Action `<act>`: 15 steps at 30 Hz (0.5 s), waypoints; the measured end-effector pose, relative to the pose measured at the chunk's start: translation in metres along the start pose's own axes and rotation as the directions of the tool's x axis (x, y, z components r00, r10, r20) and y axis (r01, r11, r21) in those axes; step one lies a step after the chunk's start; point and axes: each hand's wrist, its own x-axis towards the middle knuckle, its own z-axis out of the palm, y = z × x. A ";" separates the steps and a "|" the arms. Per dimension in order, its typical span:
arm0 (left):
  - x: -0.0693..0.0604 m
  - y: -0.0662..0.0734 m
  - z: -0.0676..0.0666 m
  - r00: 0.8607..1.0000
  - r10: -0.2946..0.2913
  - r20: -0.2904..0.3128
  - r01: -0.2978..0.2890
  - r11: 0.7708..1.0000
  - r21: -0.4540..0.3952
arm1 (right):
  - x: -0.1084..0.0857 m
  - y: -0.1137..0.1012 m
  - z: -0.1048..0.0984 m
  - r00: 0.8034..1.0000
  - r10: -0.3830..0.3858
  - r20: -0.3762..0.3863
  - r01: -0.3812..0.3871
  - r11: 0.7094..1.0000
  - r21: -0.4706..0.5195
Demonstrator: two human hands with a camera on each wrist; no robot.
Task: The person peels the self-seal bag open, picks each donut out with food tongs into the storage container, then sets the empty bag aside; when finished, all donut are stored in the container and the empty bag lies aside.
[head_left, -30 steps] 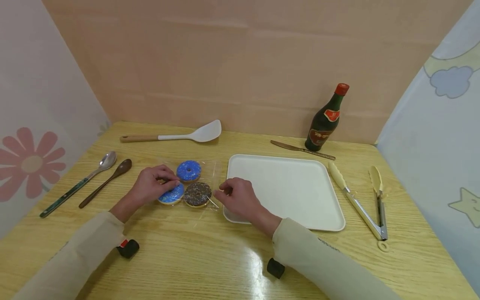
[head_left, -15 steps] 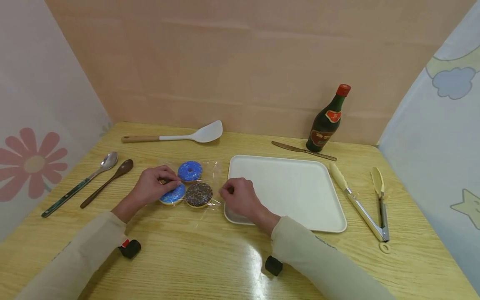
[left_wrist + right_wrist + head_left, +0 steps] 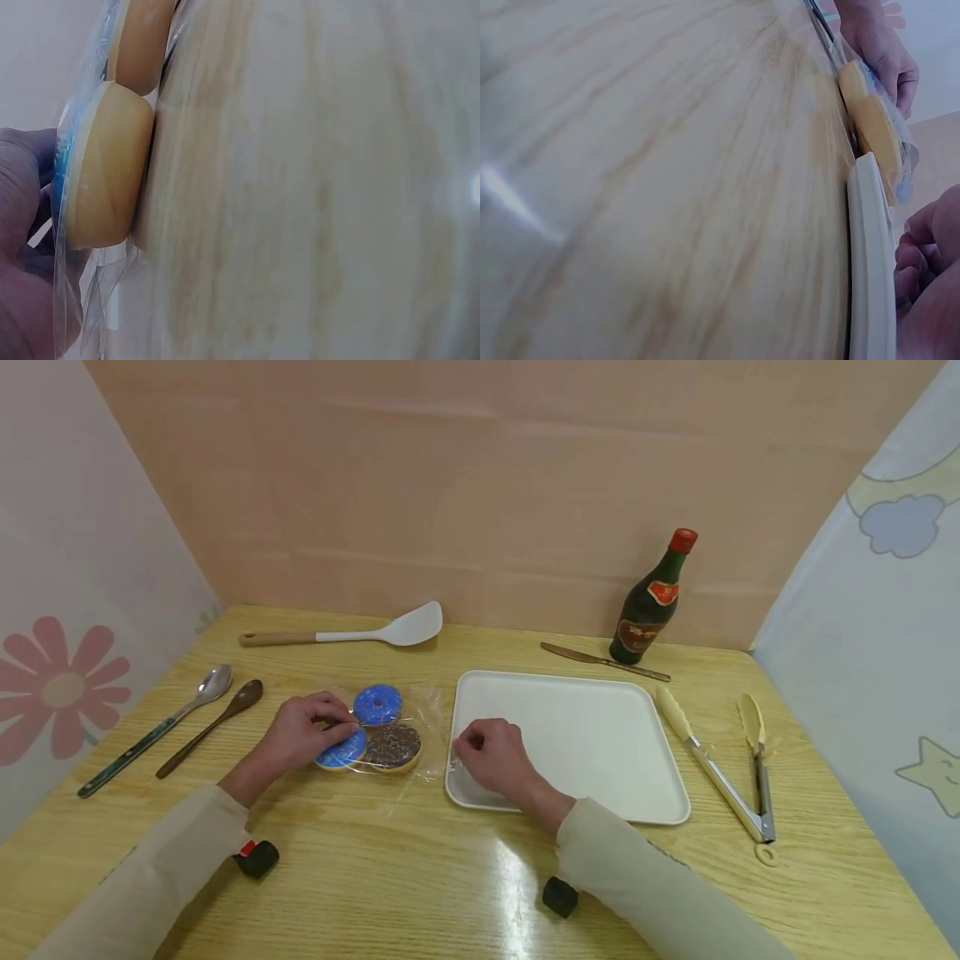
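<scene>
A clear plastic bag [image 3: 427,722] holds a dark blue donut [image 3: 377,703], a lighter blue donut [image 3: 343,750] and a brown sprinkled donut [image 3: 394,747]. My left hand [image 3: 300,733] pinches the bag over the lighter blue donut; the left wrist view shows its fingers [image 3: 45,157] beside the donut's pale side [image 3: 112,165]. Over the left edge of the white tray [image 3: 577,735], my right hand [image 3: 497,760] has thumb and forefinger together on a faint bit of clear film. Whether that film joins the bag is hard to tell.
A white spatula [image 3: 412,625] lies at the back left, two spoons [image 3: 213,683] at the left. Behind the tray are a knife [image 3: 600,660] and a dark green bottle [image 3: 648,610]. Yellow-tipped tongs [image 3: 723,777] lie right of the tray.
My right hand has moved right, from the bag's right side to over the tray's edge. The brown donut has tilted and shifted slightly left. My left hand keeps its hold.
</scene>
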 end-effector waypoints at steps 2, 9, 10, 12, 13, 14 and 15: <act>0.000 -0.001 0.000 1.000 -0.002 0.004 0.002 1.000 0.000 | 0.002 0.000 0.001 1.000 0.006 -0.003 -0.006 1.000 -0.003; 0.001 -0.001 0.000 1.000 0.030 -0.009 -0.030 1.000 -0.001 | 0.016 -0.005 0.004 0.999 0.038 0.012 -0.038 0.999 -0.010; 0.001 -0.001 0.000 0.999 0.040 -0.013 -0.040 0.999 -0.003 | 0.019 -0.005 0.004 0.999 0.044 0.015 -0.043 0.999 -0.006; 0.002 -0.001 0.001 0.998 0.059 -0.020 -0.059 0.998 -0.011 | 0.023 -0.006 0.005 0.998 0.053 0.022 -0.053 0.999 0.001; 0.002 -0.001 0.001 0.997 0.067 -0.023 -0.067 0.998 -0.011 | 0.025 -0.007 0.006 0.998 0.058 0.025 -0.058 0.998 0.008; 0.002 -0.001 0.002 0.997 0.073 -0.025 -0.073 0.997 -0.013 | 0.026 -0.007 0.006 0.998 0.062 0.027 -0.062 0.998 0.014; 0.002 -0.001 0.002 0.997 0.078 -0.026 -0.078 0.997 -0.014 | 0.027 -0.007 0.006 0.997 0.067 0.029 -0.068 0.997 0.020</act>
